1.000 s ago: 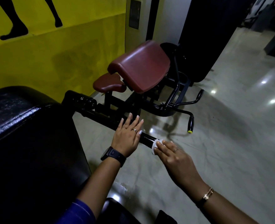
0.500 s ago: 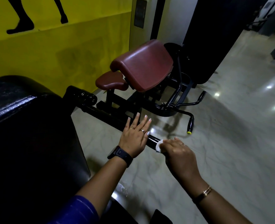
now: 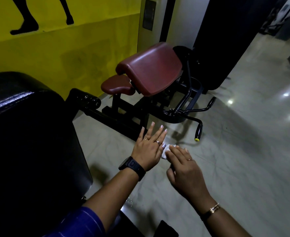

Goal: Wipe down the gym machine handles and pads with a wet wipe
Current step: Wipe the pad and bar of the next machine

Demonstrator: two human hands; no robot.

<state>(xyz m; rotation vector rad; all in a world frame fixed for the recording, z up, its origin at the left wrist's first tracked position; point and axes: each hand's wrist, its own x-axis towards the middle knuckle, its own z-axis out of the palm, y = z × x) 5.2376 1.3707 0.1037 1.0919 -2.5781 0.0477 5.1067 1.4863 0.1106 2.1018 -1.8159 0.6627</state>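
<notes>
White wipe (image 3: 165, 151) lies under the right hand's (image 3: 186, 170) nearly straight fingers; left hand (image 3: 147, 149) rests flat alongside. Wrapping it round the bar (image 3: 106, 118) would probably clean better.

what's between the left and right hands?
The white wipe, pressed under the fingertips of the right hand, close beside the little finger of the left hand. Shows in the head view.

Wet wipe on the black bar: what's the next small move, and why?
Probably slide the left hand up the black bar, away from the wipe. Its straight fingers lie flat on the bar, and the wet wipe pressed under the right hand sits right against its little finger, so the wipe seems blocked.
</notes>
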